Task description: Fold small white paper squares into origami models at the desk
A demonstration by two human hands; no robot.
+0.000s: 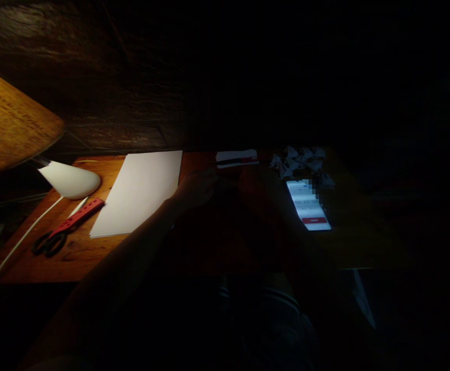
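The scene is very dark. My left hand (199, 186) reaches over the wooden table (73, 257), just right of a white sheet of paper (142, 190); its fingers look curled, but the dark hides whether anything is in them. My right hand (257, 188) is a faint shape close beside it, left of a lit phone (309, 205); its fingers cannot be made out. A small white object with a dark and red stripe (236, 157) lies just beyond both hands.
A white lamp base (70, 180) with its cord stands at the table's left, under a tan lampshade (8, 123). A red ruler (78, 216) and dark-handled scissors (49, 243) lie beside it. Crumpled paper (300, 159) sits behind the phone. A dark wall rises behind.
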